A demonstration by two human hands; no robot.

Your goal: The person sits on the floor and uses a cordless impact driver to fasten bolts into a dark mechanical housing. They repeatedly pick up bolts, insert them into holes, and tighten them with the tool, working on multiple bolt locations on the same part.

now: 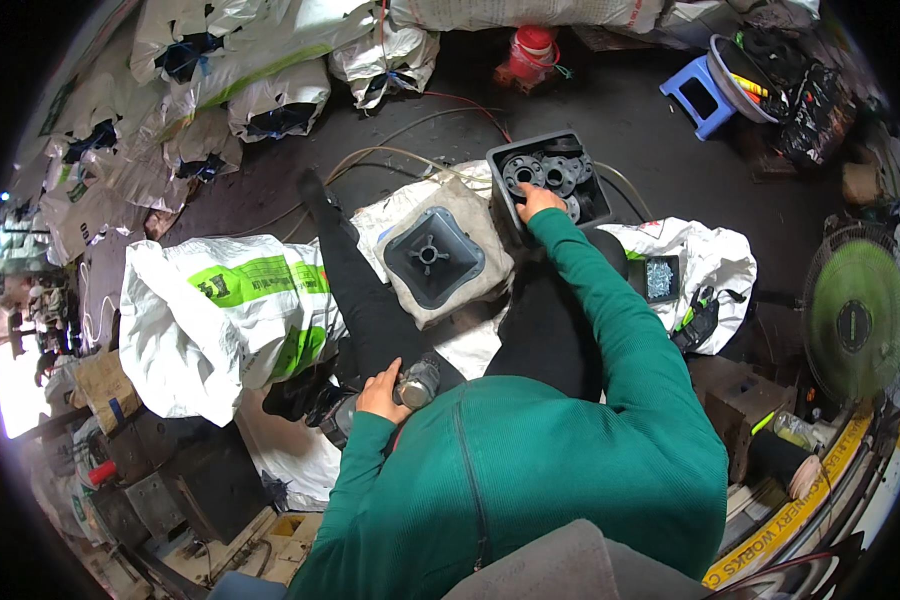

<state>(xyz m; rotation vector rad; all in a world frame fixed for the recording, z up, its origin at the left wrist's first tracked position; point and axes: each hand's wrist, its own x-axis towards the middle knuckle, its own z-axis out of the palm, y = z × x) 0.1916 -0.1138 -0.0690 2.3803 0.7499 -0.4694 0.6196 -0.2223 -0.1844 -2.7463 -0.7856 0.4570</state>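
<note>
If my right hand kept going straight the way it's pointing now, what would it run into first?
The right hand already reaches into the dark bin and points up and left at the round black flanged parts. It would most likely meet those first, then the bin's far wall; depth is hard to judge.

Blue stool [703, 95], green fan [854, 322], white sacks [205, 320]

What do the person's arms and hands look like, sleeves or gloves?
Both arms wear long teal-green ribbed knit sleeves reaching the wrists, part of a zip-front top. The left hand and right hand are bare: no gloves, and no rings, watch or markings visible.
</note>
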